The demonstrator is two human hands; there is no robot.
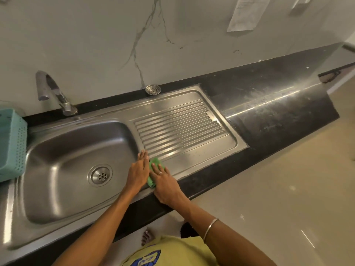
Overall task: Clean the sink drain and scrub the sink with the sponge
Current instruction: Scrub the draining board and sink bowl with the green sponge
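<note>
Both hands flat, fingers together: right hand point(163, 181) presses green sponge point(153, 169) on sink point(192, 162) to rub; left hand point(138, 169) beside, steadying.

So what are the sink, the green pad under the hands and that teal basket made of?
The sink looks like brushed stainless steel: grey, with soft streaky reflections. The green pad looks like a soft sponge or cloth; it folds under the right hand, so I can't say which. The teal basket looks like moulded plastic, matte, with rows of small holes.
</note>
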